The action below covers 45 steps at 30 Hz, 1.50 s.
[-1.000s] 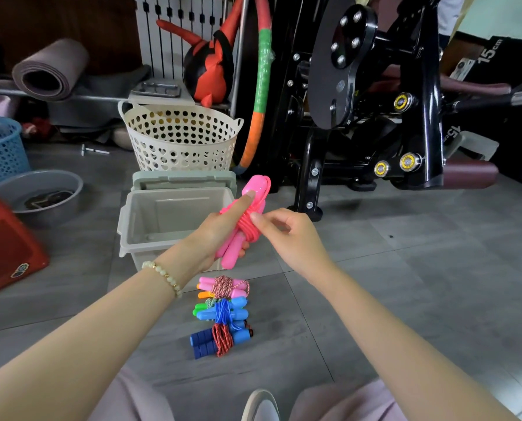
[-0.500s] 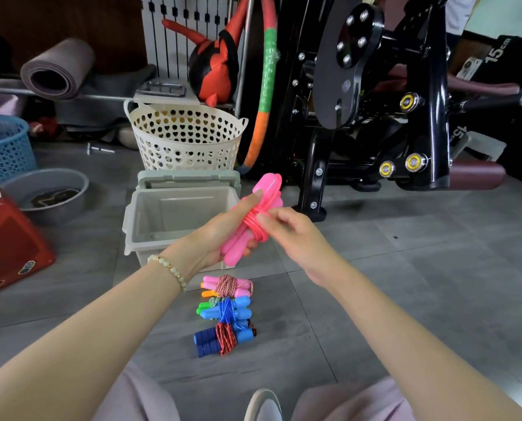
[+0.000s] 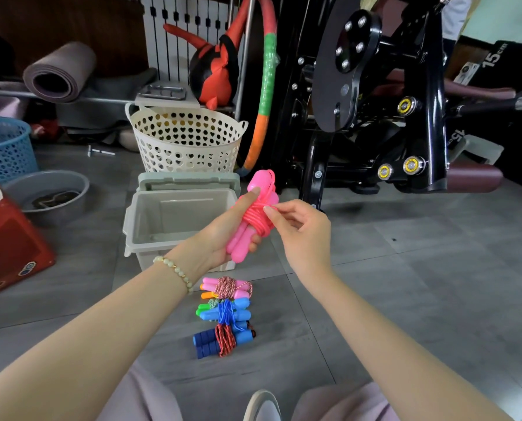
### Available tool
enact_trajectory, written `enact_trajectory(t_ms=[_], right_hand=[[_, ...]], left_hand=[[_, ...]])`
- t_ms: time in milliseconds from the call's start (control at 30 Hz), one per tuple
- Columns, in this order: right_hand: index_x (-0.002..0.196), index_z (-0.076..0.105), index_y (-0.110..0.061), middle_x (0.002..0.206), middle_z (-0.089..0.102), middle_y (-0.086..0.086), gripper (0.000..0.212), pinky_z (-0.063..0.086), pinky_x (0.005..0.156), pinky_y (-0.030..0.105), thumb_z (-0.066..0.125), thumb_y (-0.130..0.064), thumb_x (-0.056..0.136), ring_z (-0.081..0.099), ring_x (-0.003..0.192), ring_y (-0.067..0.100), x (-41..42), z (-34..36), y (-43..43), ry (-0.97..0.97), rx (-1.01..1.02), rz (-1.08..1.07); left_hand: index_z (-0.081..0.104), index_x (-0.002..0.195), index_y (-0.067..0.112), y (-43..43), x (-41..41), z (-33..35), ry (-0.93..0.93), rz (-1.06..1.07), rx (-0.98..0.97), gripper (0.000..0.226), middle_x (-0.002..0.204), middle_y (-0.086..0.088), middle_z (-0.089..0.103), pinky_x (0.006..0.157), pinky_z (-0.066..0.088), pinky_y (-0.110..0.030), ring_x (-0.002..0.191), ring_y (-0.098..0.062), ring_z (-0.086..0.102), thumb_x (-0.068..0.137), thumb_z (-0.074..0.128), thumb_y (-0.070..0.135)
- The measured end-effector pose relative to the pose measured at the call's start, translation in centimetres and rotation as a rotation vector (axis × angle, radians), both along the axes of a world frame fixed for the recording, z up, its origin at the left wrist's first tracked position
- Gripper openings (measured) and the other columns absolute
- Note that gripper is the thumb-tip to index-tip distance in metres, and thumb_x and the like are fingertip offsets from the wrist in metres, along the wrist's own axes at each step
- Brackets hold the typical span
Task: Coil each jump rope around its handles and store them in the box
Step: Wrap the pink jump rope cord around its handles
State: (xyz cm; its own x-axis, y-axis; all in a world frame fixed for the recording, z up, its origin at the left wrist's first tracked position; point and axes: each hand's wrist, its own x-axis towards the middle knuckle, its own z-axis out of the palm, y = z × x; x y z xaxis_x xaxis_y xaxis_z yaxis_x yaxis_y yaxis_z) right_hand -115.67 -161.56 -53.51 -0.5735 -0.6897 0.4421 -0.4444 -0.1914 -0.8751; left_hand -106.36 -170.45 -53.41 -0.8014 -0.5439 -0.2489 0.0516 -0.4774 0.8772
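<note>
Head: L hand [image 3: 223, 235] grips pink rope [image 3: 255, 220]; R hand [image 3: 299, 232] pinches cord.

View: one, head-worn, wide-angle.
Position: above the wearer's own lap, facing forward and tilted down toward the grey tiled floor [image 3: 405, 284].
Nearness: close. Both forearms enter from the lower corners and meet at frame centre, where the left hand [image 3: 223, 235] and right hand [image 3: 302, 235] hold a pink plastic jump rope [image 3: 253, 220].
Lower edge: a white shoe toe [image 3: 262, 405].
Mid-frame, just beyond the hands: an open grey plastic box [image 3: 150, 214].
Upper frame, farther off: a cream perforated plastic basket [image 3: 186, 141] left of centre; a black steel exercise machine [image 3: 429, 101] at upper right.
</note>
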Motion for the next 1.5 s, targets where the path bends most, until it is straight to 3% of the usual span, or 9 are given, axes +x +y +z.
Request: enact_trajectory(t_ms=[200, 400, 567, 733, 967, 1100, 1267, 1333, 1500], right_hand=[[0.082, 0.058, -0.012, 0.073, 0.054, -0.002, 0.024, 0.036, 0.046, 0.026, 0.047, -0.031, 0.093, 0.049, 0.063, 0.017, -1.2, 0.4, -0.8, 1.027, 0.128, -0.375], [0.079, 0.053, -0.012, 0.063, 0.049, -0.003, 0.017, 0.038, 0.055, 0.020, 0.051, -0.017, 0.096, 0.042, 0.052, 0.003, -0.5, 0.4, -0.6, 0.014, 0.212, 0.054], [0.079, 0.056, -0.011, 0.062, 0.053, 0.000, 0.017, 0.044, 0.052, 0.019, 0.051, -0.010, 0.095, 0.047, 0.049, 0.004, -1.0, 0.8, -0.4, -0.311, 0.076, 0.026], [0.077, 0.058, -0.009, 0.059, 0.054, 0.000, 0.018, 0.045, 0.052, 0.020, 0.053, -0.010, 0.094, 0.049, 0.048, 0.005, -1.8, 1.9, -0.4, -0.382, 0.000, -0.011], [0.078, 0.057, -0.013, 0.071, 0.056, 0.009, 0.019, 0.052, 0.070, 0.043, 0.055, -0.024, 0.093, 0.055, 0.068, 0.031, -0.3, 0.9, -2.1, 0.017, 0.172, 0.075], [0.082, 0.055, -0.015, 0.083, 0.060, 0.003, 0.019, 0.052, 0.090, 0.039, 0.047, -0.023, 0.097, 0.059, 0.082, 0.019, -0.8, 0.8, -2.4, -0.188, 0.233, 0.143], [0.110, 0.052, 0.008, 0.117, 0.063, 0.019, 0.061, 0.047, 0.100, 0.032, 0.062, -0.047, 0.085, 0.061, 0.112, 0.023, -1.1, 0.1, -2.5, -0.547, 0.293, 0.205], [0.118, 0.048, 0.014, 0.118, 0.062, 0.025, 0.079, 0.048, 0.099, 0.035, 0.068, -0.050, 0.076, 0.061, 0.111, 0.028, -1.1, 0.2, -2.3, -0.615, 0.263, 0.193], [0.118, 0.058, 0.004, 0.114, 0.065, 0.021, 0.042, 0.052, 0.092, 0.034, 0.060, -0.028, 0.090, 0.064, 0.108, 0.029, -2.1, -0.1, -2.6, -0.817, 0.170, 0.160]], left_hand=[[0.056, 0.087, 0.013, -0.1, -0.7, 0.1, 0.022, 0.183, 0.069, 0.034, 0.049, -0.001, 0.047, 0.033, 0.035, -0.012, 0.031, -0.008, 0.042, 0.095, 0.048, 0.045], [0.053, 0.084, 0.005, -2.0, 0.8, 0.7, 0.048, 0.272, 0.454, 0.039, 0.051, -0.003, 0.050, 0.028, 0.037, -0.015, 0.028, -0.007, 0.042, 0.090, 0.058, 0.043], [0.055, 0.088, 0.001, -3.1, 1.3, 1.2, 0.189, 0.262, 0.555, 0.038, 0.070, -0.003, 0.051, 0.029, 0.037, -0.014, 0.031, -0.007, 0.046, 0.089, 0.059, 0.039], [0.056, 0.088, 0.005, -1.9, 0.6, 1.5, 0.076, 0.301, 0.200, 0.034, 0.055, -0.003, 0.053, 0.029, 0.036, -0.015, 0.030, -0.006, 0.044, 0.091, 0.057, 0.039], [0.058, 0.094, 0.005, 0.2, 0.3, 0.6, -0.171, 0.385, -0.628, 0.034, 0.048, 0.001, 0.062, 0.039, 0.046, -0.020, 0.038, -0.010, 0.056, 0.096, 0.050, 0.037], [0.059, 0.105, 0.022, -0.1, 1.0, 0.9, -0.179, 0.324, -0.690, 0.053, 0.067, -0.005, 0.066, 0.051, 0.048, -0.011, 0.056, -0.006, 0.064, 0.101, 0.012, 0.046], [0.048, 0.135, 0.017, -0.2, 0.8, 0.0, -0.130, 0.263, -0.754, 0.037, 0.111, 0.002, 0.057, 0.070, 0.037, 0.005, 0.100, -0.008, 0.054, 0.104, 0.030, 0.025], [0.048, 0.136, 0.018, 0.3, 0.5, -0.3, -0.077, 0.246, -0.679, 0.036, 0.115, 0.002, 0.059, 0.075, 0.042, 0.000, 0.103, -0.009, 0.057, 0.101, 0.042, 0.024], [0.055, 0.128, 0.016, 1.1, -0.4, -0.3, 0.033, 0.291, -0.607, 0.039, 0.108, 0.000, 0.059, 0.060, 0.048, -0.007, 0.072, 0.009, 0.062, 0.090, 0.063, 0.011]])
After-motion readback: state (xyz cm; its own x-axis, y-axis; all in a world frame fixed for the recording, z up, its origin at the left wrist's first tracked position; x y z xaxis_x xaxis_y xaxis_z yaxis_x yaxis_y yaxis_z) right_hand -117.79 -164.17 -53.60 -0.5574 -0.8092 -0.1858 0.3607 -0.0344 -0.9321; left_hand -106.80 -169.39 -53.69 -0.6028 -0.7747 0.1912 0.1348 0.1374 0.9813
